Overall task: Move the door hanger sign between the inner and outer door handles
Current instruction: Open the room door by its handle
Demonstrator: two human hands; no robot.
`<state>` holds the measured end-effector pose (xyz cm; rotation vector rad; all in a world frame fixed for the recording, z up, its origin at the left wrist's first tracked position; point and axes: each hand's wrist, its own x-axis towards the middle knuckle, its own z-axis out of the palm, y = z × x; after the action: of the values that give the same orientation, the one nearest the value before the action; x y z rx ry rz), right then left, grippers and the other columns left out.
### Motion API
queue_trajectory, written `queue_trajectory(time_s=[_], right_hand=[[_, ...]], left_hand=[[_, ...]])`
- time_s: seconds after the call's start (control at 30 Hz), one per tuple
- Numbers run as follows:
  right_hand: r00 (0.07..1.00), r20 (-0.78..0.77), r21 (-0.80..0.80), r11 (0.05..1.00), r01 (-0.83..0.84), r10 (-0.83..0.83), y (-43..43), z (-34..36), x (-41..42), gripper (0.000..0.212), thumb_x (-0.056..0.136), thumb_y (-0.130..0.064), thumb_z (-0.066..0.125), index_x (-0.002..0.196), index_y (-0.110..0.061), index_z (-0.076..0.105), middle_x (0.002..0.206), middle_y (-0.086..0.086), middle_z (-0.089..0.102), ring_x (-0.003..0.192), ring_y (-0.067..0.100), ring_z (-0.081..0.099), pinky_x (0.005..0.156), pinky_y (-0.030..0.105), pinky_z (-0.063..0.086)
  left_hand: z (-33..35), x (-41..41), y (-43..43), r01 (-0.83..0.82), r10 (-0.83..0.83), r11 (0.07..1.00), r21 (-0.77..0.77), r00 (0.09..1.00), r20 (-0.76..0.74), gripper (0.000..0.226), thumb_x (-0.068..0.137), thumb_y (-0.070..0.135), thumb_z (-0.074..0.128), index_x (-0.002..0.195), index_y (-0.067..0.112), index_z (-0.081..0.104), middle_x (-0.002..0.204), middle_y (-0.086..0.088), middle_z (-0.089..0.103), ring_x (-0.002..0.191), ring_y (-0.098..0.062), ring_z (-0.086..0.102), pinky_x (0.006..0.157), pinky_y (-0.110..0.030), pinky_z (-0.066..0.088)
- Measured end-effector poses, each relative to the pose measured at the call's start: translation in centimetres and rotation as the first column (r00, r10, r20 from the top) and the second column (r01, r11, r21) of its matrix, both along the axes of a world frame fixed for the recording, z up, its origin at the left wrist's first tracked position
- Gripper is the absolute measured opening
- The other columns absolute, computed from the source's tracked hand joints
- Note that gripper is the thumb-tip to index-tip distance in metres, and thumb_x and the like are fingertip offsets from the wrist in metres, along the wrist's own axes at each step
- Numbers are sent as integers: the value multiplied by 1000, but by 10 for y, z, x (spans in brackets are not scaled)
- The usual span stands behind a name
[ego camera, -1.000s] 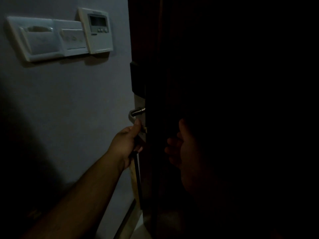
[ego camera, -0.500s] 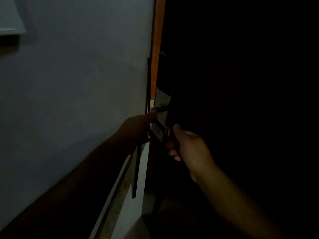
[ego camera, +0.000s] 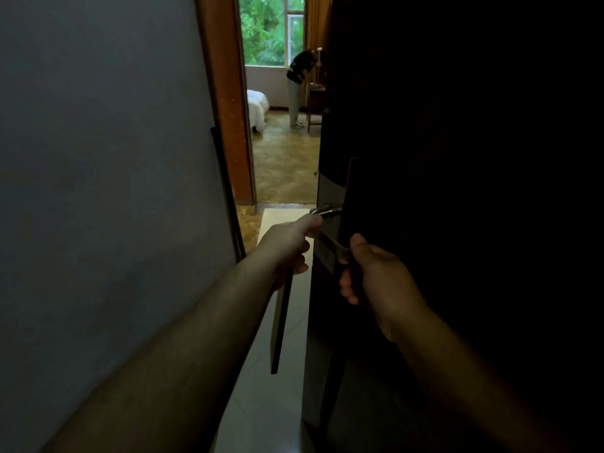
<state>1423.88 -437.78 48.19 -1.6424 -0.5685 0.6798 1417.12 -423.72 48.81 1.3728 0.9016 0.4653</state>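
A long, thin door hanger sign point(ego camera: 281, 325) hangs edge-on, dark on its near edge. My left hand point(ego camera: 289, 246) is shut on its top, right beside the metal handle point(ego camera: 325, 211) on the far face of the door. My right hand point(ego camera: 372, 269) grips the dark door's point(ego camera: 457, 191) edge just below the lock plate point(ego camera: 330, 191); whether its fingers also wrap a handle on the near face is hidden by the dark.
A grey wall point(ego camera: 108, 158) fills the left, ending in an orange door frame point(ego camera: 228, 109). Through the gap lies a room with patterned floor point(ego camera: 284, 158), a white bed point(ego camera: 256, 106), a window and a person point(ego camera: 299, 86) bending at a desk. Pale tiles point(ego camera: 271, 403) lie below.
The door has swung wider, revealing the lit room beyond. The view shifted right past the wall switches. My left hand keeps the sign near the handle; my right hand came up onto the door edge.
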Motion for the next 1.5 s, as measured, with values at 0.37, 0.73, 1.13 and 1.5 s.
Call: queue_trajectory(time_s=[0.37, 0.73, 1.13, 1.5], right_hand=[[986, -53, 17, 988, 156, -155, -4, 0, 101, 38, 101, -45, 41, 100, -14, 63, 59, 2, 48, 57, 17, 52, 56, 30, 47], [866, -132, 55, 869, 492, -482, 2, 3, 153, 34, 100, -44, 46, 94, -14, 61, 55, 0, 41, 58, 21, 47, 55, 28, 46], [736, 409, -56, 791, 609, -539, -6, 6, 181, 20, 100, -39, 47, 90, -31, 61, 81, 0, 63, 74, 14, 63, 69, 33, 55], [705, 461, -78, 767, 637, -539, -17, -2, 214, 14, 100, -41, 45, 91, -36, 55, 75, -1, 59, 67, 12, 62, 59, 27, 52]], left_hand=[[1, 117, 15, 280, -279, 960, -8, 958, 63, 30, 90, 43, 61, 88, 14, 66, 55, 7, 38, 40, -7, 33, 51, -26, 34], [4, 222, 49, 667, -666, 745, -2, 743, 70, 24, 90, 39, 59, 79, 18, 61, 58, 7, 44, 43, -7, 36, 57, -27, 41], [5, 284, 40, 773, -772, 631, -64, 634, 49, 28, 92, 43, 56, 90, 15, 63, 58, 5, 45, 41, -8, 35, 54, -28, 41], [7, 322, 22, 799, -798, 602, 15, 602, -30, 37, 97, 48, 47, 87, 14, 59, 58, 3, 43, 43, -10, 34, 56, -29, 41]])
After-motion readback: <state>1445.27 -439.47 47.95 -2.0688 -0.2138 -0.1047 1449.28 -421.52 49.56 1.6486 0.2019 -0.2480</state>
